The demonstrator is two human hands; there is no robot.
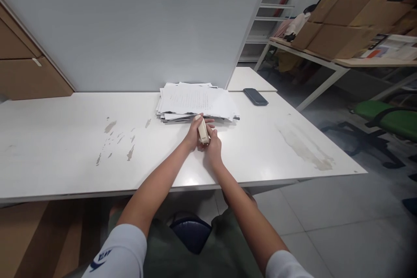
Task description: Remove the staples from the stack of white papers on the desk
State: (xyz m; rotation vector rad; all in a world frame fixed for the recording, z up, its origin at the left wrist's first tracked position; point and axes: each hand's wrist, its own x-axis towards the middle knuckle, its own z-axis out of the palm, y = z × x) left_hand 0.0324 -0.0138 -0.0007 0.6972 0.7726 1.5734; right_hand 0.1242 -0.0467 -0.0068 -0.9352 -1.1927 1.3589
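A cream-coloured stapler [203, 131] is held between both hands, just above the white table and in front of a stack of paper. My left hand [193, 134] wraps around its left side, with the thumb on top at the far end. On the near right side, the fingers of my right hand [213, 145] close on the end that faces me. The stack of printed sheets [192, 99] lies just beyond the hands, its edges uneven. The underside of the stapler is hidden by the fingers.
A dark phone-like case [256, 96] lies right of the papers on the white table [65, 139], which has worn patches. A grey panel [140, 26] rises behind. Cardboard boxes [348, 21] sit on another table, near a green chair [387, 115].
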